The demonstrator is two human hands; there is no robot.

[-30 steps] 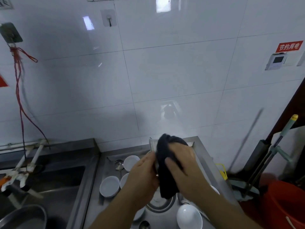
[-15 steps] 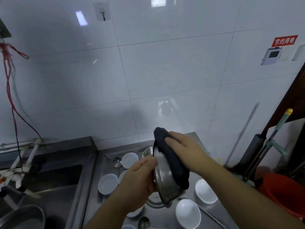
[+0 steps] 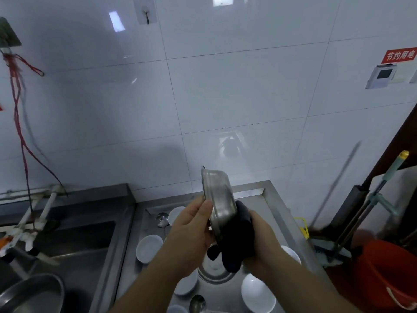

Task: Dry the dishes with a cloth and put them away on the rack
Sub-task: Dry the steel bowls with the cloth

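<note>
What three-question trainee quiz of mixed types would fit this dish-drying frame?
1. True or false: the metal dish is held on edge, above the counter.
2. Which hand presses the dark cloth to the dish? A) left B) right
3. Fill in: the bowls on the steel counter are ____ in colour.

Key: 1 true. 2 B: the right hand holds the cloth while the left hand grips the rim. 3 white, e.g. this bowl.
</note>
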